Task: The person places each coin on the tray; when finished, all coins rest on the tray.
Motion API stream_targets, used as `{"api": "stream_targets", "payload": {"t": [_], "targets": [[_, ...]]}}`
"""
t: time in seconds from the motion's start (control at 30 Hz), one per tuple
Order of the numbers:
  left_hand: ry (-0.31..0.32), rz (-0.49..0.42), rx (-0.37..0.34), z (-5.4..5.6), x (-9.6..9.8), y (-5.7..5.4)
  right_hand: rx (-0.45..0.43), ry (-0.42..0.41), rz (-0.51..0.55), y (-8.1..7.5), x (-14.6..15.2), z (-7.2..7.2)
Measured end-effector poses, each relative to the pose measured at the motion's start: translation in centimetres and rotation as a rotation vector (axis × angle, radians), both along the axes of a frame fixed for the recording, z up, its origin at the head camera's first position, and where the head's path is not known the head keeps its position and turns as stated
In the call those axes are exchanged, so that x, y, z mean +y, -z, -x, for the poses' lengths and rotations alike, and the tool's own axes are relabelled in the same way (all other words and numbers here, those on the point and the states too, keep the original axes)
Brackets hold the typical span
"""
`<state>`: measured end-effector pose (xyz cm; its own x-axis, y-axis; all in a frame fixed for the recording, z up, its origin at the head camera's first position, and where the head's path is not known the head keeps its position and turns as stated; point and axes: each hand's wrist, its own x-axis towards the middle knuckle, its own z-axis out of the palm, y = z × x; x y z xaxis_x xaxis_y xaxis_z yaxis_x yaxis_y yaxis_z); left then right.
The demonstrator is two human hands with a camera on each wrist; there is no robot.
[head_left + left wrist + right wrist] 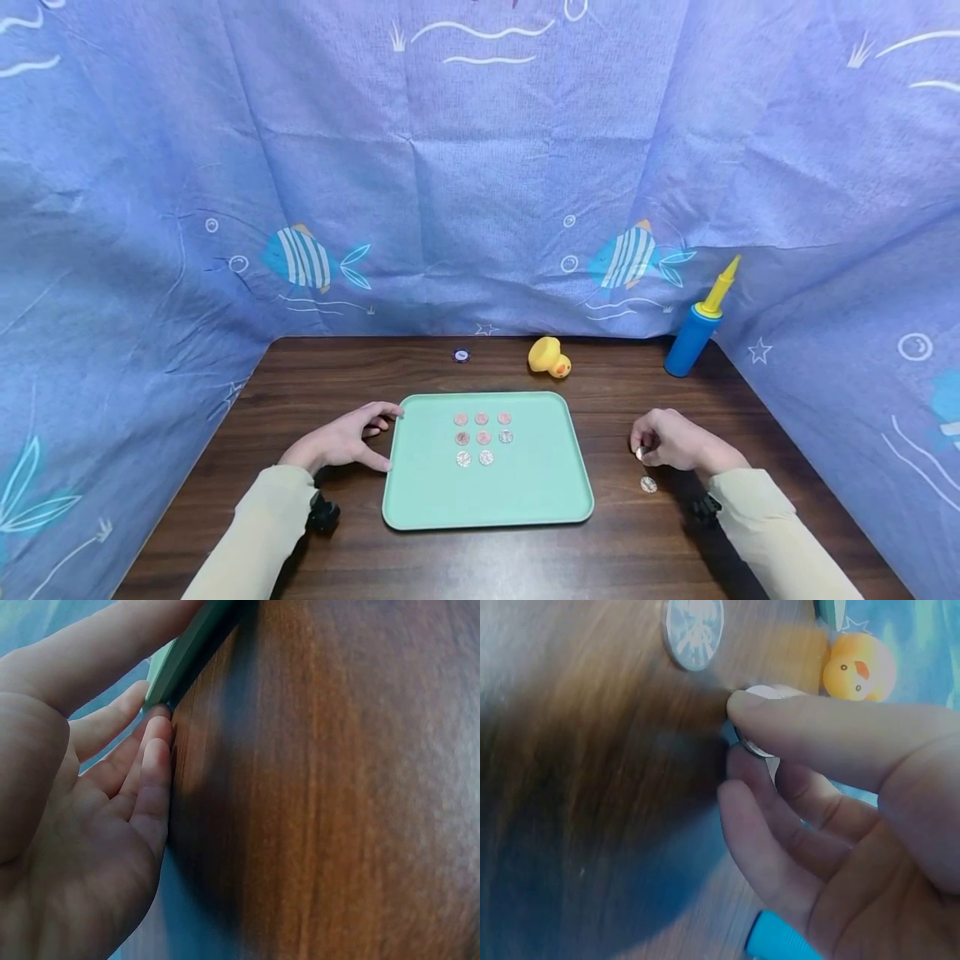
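Note:
A mint-green tray [525, 492] lies on the table with several coins set out in rows: copper-coloured ones [482, 418] at the back, silver ones [486, 457] at the front. My left hand [348, 435] touches the tray's left edge with thumb and fingertips, its fingers loosely spread; in the left wrist view the tray's rim [180, 664] meets those fingers. To the right of the tray, my right hand [678, 442] pinches a silver coin [763, 691] between thumb and fingers, close above the table. Another silver coin [648, 484] lies flat on the wood just in front of it.
Behind the tray are a poker chip [461, 356] and a yellow rubber duck [550, 358] tipped over. At the back right corner a blue hand pump [692, 340] with a yellow nozzle stands. A blue fish-patterned cloth [480, 200] hangs around the dark wooden table [510, 567].

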<state>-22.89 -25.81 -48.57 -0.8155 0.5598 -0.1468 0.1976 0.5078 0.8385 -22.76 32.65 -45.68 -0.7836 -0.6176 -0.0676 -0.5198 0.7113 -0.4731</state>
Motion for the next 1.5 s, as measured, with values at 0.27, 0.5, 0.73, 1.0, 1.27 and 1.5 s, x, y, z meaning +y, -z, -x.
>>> {"api": "stream_targets", "payload": {"t": [0.27, 0.5, 0.73, 1.0, 1.27, 1.5], "targets": [[-0.001, 0.0, 0.007, 0.0, 0.0, 0.1, 0.049, -0.026, 0.032, 0.2, -0.5, -0.1], [0.001, -0.007, -0.004, -0.1, 0.0, 0.1, -0.012, -0.021, 0.044, 0.1, -1.5, -0.1], [-0.002, 0.004, -0.001, -0.2, -0.1, 0.1, -0.049, 0.027, 0.083, -0.1, -2.8, 0.1], [0.002, 0.001, -0.005, 0.0, -0.1, 0.0, -0.041, 0.018, 0.18, -0.3, -4.9, 0.5], [-0.011, 0.011, -0.01, 0.0, 0.0, 0.0, -0.121, -0.003, 0.264, -0.5, -7.8, 0.7], [-0.017, 0.0, -0.023, 0.0, 0.0, -0.1, -0.087, -0.089, 0.27, -0.6, -10.8, 0.6]]}}
